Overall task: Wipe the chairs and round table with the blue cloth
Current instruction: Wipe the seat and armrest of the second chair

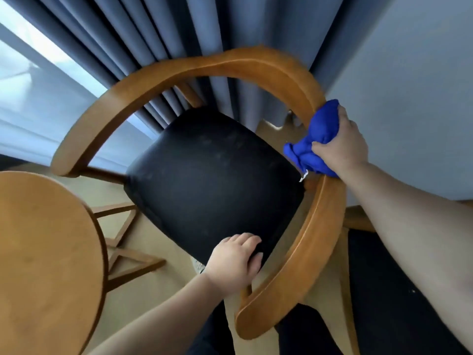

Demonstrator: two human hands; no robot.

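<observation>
A wooden chair (pixel 204 62) with a curved back rail and a black padded seat (pixel 212 175) stands on a beige floor (pixel 166 285). Grey-blue curtains (pixel 153 29) hang just behind the chair, a bright window (pixel 25 85) shows past them on the side away from the wall, and a plain pale wall (pixel 409 85) runs along the chair's other side. A round wooden bench (pixel 46 252) sits near the chair's front, opposite the wall side. Another dark seat (pixel 399 303) lies beside the chair, toward the wall. The blue cloth (pixel 314 139) is bunched on the chair's rail on the wall side, wrapped over the wood. The right hand (pixel 340 147) clenches the cloth from above, and folds spill out under the fingers toward the seat. The left hand (pixel 233 260) holds the seat's near corner, fingers curled over its edge, well apart from the cloth.
</observation>
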